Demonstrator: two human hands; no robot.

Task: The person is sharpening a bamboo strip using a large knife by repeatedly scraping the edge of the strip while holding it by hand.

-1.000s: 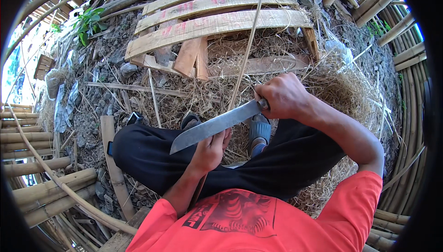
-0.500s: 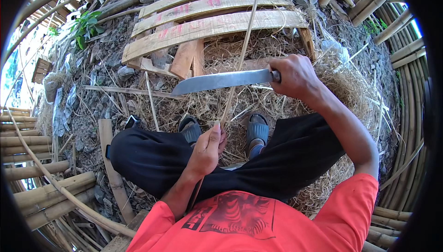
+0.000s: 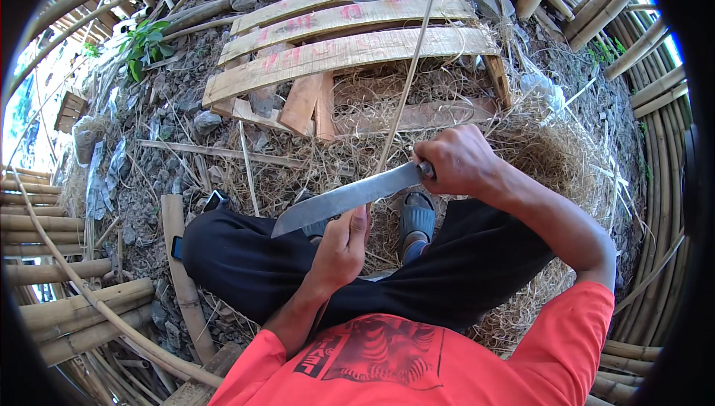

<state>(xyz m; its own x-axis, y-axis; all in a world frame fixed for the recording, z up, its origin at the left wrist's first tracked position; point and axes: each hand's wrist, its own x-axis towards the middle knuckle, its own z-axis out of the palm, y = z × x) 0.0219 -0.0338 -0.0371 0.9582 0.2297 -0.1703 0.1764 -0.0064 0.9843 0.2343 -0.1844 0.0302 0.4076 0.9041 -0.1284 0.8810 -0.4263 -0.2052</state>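
Bamboo poles (image 3: 89, 304) hem in a patch of earth strewn with pale shavings (image 3: 555, 157), where we look down past a slatted wooden frame (image 3: 350, 55) at a seated person's two hands. Running from above the frame toward the lap is a long, thin strip (image 3: 407, 84), which we judge light, springy and apt to splinter along its edges, best gripped near its lower end. We see the left hand (image 3: 339, 250) curled around it there, thumb uppermost. On the other side, the right hand (image 3: 458, 160) makes a full fist around the handle of a broad knife (image 3: 346, 199), stiff and likely weighty, safest held by that handle. Its blade crosses over the strip just above the left thumb; whether the edge touches, we cannot tell.
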